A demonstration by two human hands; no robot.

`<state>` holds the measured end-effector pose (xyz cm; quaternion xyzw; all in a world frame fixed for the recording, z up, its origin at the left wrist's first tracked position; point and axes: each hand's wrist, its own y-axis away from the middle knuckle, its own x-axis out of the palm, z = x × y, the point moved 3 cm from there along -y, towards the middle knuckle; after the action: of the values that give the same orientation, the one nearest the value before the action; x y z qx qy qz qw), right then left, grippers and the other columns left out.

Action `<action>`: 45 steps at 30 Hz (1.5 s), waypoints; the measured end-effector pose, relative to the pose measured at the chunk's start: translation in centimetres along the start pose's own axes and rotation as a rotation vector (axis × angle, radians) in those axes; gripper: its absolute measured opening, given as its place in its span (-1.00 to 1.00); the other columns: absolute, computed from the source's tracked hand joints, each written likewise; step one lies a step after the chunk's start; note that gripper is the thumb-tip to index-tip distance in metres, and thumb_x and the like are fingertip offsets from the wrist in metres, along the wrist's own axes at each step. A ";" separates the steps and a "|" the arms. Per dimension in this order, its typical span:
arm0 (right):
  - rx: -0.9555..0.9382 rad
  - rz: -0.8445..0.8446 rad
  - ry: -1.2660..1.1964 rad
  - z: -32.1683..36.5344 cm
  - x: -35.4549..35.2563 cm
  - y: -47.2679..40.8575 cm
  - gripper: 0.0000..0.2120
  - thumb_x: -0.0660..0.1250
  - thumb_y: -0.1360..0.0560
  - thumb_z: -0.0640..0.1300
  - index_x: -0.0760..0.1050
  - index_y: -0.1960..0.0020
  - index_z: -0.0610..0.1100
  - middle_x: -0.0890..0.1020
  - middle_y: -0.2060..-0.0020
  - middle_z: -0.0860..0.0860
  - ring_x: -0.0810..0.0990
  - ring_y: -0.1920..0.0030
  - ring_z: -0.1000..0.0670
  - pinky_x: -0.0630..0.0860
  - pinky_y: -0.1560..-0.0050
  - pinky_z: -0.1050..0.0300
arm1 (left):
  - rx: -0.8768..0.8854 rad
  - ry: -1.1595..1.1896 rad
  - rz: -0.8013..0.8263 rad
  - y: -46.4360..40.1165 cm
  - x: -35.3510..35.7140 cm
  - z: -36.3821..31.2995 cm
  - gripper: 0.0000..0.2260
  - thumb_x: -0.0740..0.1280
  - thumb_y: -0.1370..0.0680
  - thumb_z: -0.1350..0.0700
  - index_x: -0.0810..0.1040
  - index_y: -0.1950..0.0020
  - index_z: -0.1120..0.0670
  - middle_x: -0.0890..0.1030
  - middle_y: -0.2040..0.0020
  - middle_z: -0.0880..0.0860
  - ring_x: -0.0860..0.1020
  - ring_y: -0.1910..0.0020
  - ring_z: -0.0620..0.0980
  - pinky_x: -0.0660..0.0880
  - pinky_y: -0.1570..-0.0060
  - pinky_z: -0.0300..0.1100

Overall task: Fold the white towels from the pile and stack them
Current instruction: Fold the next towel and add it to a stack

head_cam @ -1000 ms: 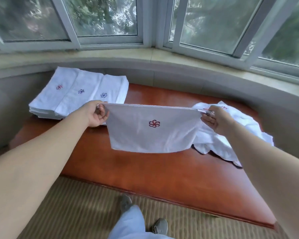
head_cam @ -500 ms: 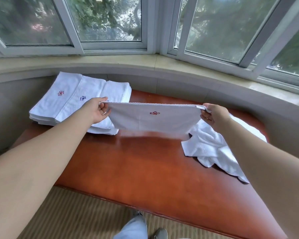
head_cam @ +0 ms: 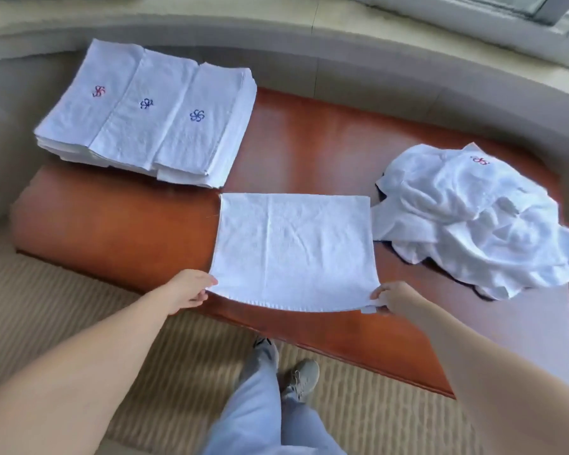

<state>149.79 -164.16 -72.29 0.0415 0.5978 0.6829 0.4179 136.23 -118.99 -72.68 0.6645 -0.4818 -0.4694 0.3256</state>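
Note:
A white towel (head_cam: pixel 293 247) lies spread flat on the red-brown wooden table (head_cam: pixel 128 224), its plain side up. My left hand (head_cam: pixel 188 290) pinches its near left corner. My right hand (head_cam: pixel 391 295) pinches its near right corner, at the table's front edge. To the right lies a crumpled pile of white towels (head_cam: pixel 473 218), one showing a red flower mark. At the back left sit folded towel stacks (head_cam: pixel 148 113) in three overlapping rows, with one red and two blue flower marks on top.
A curved beige window ledge (head_cam: pixel 309 37) wraps round the back of the table. A striped beige carpet (head_cam: pixel 63 307) covers the floor in front. My legs and grey shoes (head_cam: pixel 296 376) stand close to the table's front edge.
The towel was held up in the air with its red mark facing me. It now lies flat on the table, mark hidden, and both hands have drawn back to the near edge.

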 end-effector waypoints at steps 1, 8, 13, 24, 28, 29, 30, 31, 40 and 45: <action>0.081 0.061 0.042 -1.2 0.6 0.3 -0.85 0.27 -0.61 -0.26 0.61 -0.04 -0.18 0.65 0.28 -0.11 0.60 0.33 -0.06 0.57 0.26 0.21 | -0.075 0.009 0.028 0.2 0.0 1.9 -0.82 0.47 -0.55 0.13 0.62 -0.13 0.11 0.51 0.29 0.07 0.59 0.22 0.00 0.62 0.00 -0.10; 0.023 0.435 -0.232 -1.9 -2.0 -0.1 -0.58 0.25 -0.53 -0.34 0.55 -0.30 -0.02 0.71 -0.16 0.06 0.68 -0.19 0.05 0.56 -0.24 0.04 | -0.117 0.390 0.174 1.4 -2.2 3.1 -0.78 0.37 -0.52 0.22 0.60 -0.15 0.21 0.56 0.31 0.05 0.64 0.15 0.02 0.58 -0.18 0.02; -0.196 0.183 -0.296 3.1 -4.8 -2.2 -0.81 0.37 -0.61 -0.13 0.58 -0.21 -0.11 0.75 -0.05 0.07 0.72 -0.07 0.08 0.58 -0.08 0.12 | 0.046 0.468 0.158 0.9 -3.2 -3.7 -0.51 0.13 -0.43 0.39 0.59 -0.30 0.19 0.69 -0.07 0.16 0.64 -0.21 0.10 0.55 -0.22 0.06; -0.277 -0.221 -0.321 10.7 -5.0 -10.6 -0.80 0.26 -0.59 -0.10 0.64 0.09 -0.11 0.73 0.27 0.05 0.65 0.34 0.11 0.55 0.27 0.19 | 0.204 0.269 -0.129 -7.1 -3.7 -11.8 -0.88 0.35 -0.62 0.15 0.66 -0.10 0.03 0.74 0.08 0.01 0.60 0.11 -0.07 0.51 0.09 -0.19; -0.255 -0.264 -0.329 11.3 -4.4 -12.4 -0.80 0.23 -0.62 -0.11 0.61 0.04 -0.12 0.71 0.25 0.00 0.61 0.32 0.04 0.53 0.28 0.18 | 0.196 0.220 -0.178 -9.5 -3.2 -12.2 -0.89 0.33 -0.62 0.17 0.65 -0.01 0.03 0.70 0.05 0.06 0.56 0.14 -0.06 0.50 0.14 -0.20; -0.250 -0.271 -0.326 11.4 -4.3 -12.8 -0.80 0.23 -0.62 -0.10 0.61 0.03 -0.11 0.71 0.25 0.01 0.60 0.35 0.07 0.52 0.30 0.20 | 0.196 0.205 -0.182 -10.1 -3.1 -12.3 -0.89 0.33 -0.61 0.17 0.65 0.01 0.03 0.70 0.05 0.06 0.56 0.13 -0.05 0.50 0.14 -0.19; -0.246 -0.278 -0.324 11.5 -4.2 -13.1 -0.80 0.23 -0.62 -0.09 0.61 0.03 -0.11 0.71 0.26 0.02 0.59 0.38 0.11 0.51 0.33 0.23 | 0.198 0.186 -0.190 -10.7 -3.1 -12.3 -0.88 0.32 -0.61 0.17 0.65 0.02 0.04 0.71 0.05 0.05 0.56 0.12 -0.05 0.51 0.12 -0.19; -0.244 -0.285 -0.326 11.6 -4.1 -13.5 -0.80 0.23 -0.62 -0.09 0.61 0.03 -0.11 0.71 0.27 0.02 0.59 0.41 0.15 0.51 0.34 0.25 | 0.201 0.167 -0.197 -11.2 -3.0 -12.3 -0.87 0.31 -0.61 0.17 0.66 0.02 0.05 0.71 0.04 0.04 0.57 0.10 -0.05 0.52 0.11 -0.18; -0.319 -0.444 -0.406 12.6 -0.8 -10.3 -0.55 0.30 -0.56 0.02 0.34 -0.40 0.28 0.62 -0.07 0.21 0.63 0.13 0.09 0.50 0.20 0.14 | 0.512 -0.244 -0.419 -10.1 0.4 -12.3 -0.60 0.24 -0.65 0.13 0.35 -0.50 -0.03 0.56 -0.22 -0.01 0.51 -0.14 0.07 0.50 -0.16 0.05; -0.781 -0.365 0.222 16.1 7.9 -9.2 -0.44 0.35 -0.59 -0.06 0.33 -0.56 -0.06 0.40 -0.50 -0.02 0.29 -0.54 -0.11 0.25 -0.53 -0.05 | 0.959 -0.840 -0.338 -9.2 9.9 -12.7 -0.49 0.28 -0.65 0.02 0.30 -0.60 0.03 0.28 -0.59 0.06 0.19 -0.57 0.13 0.18 -0.54 0.09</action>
<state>158.38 -147.22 -79.06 -0.2993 0.3339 0.7728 0.4492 152.18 -125.63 -79.46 0.5627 -0.6126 -0.4668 -0.3003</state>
